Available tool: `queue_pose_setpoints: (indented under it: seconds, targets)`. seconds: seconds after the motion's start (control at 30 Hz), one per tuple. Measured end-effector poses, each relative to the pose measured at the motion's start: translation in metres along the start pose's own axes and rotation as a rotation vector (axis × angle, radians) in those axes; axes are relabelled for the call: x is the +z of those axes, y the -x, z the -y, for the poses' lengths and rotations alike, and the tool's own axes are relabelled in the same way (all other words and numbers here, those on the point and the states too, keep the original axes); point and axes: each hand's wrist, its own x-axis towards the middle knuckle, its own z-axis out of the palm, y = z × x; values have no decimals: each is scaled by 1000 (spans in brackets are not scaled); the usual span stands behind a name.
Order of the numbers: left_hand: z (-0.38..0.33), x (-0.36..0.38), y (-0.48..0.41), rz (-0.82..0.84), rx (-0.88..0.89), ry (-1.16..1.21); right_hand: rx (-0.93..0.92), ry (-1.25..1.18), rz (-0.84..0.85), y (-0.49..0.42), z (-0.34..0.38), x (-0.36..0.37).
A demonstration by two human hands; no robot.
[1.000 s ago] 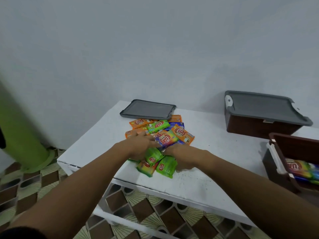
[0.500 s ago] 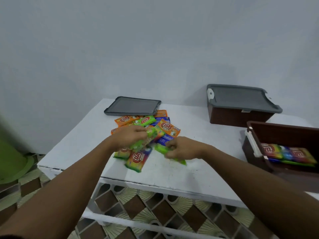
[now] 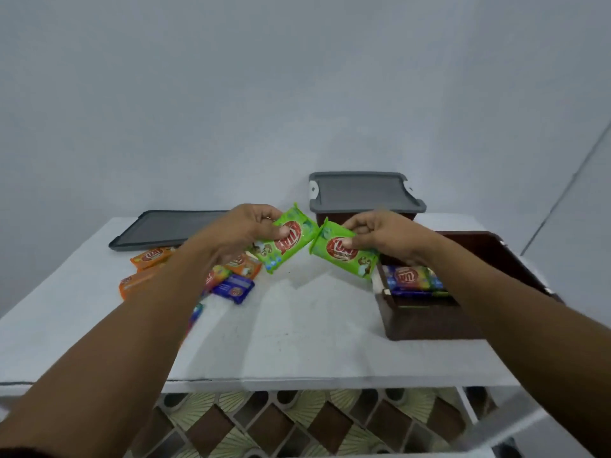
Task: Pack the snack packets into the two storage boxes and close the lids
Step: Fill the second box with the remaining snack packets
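Observation:
My left hand (image 3: 243, 228) pinches a green snack packet (image 3: 286, 242) above the white table (image 3: 297, 332). My right hand (image 3: 385, 234) pinches a second green packet (image 3: 342, 256), held just left of the open brown storage box (image 3: 426, 317). That box holds a few packets (image 3: 411, 279). A second brown box with its grey lid on (image 3: 363, 195) stands at the back. Several loose packets, orange (image 3: 152, 257) and blue (image 3: 233, 289), lie on the table under my left forearm.
A loose grey lid (image 3: 165, 228) lies flat at the table's back left. A pale wall stands right behind the table. Patterned floor tiles (image 3: 291, 424) show under the table's front edge.
Both hands rose from the pile, each with a green packet, and moved right toward the open box. The view has swung right as well.

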Motion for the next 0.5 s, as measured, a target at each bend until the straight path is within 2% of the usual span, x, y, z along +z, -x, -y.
queue_pose_setpoints:
  seconds: [0.1,0.3,0.4,0.5]
  targets:
    - [-20,44,-28,33,30,-56,17,28,-55,23,-15,-55]
    - [-57,146,-69,118,41,-301,62,259,-99,71,-46,-150]
    - [-62,191,-86,106,36,-413,112,329,-69,82,-68,-178]
    - [-55,230,-103,168,25,-555,160,444,-35,83,-92,-187]
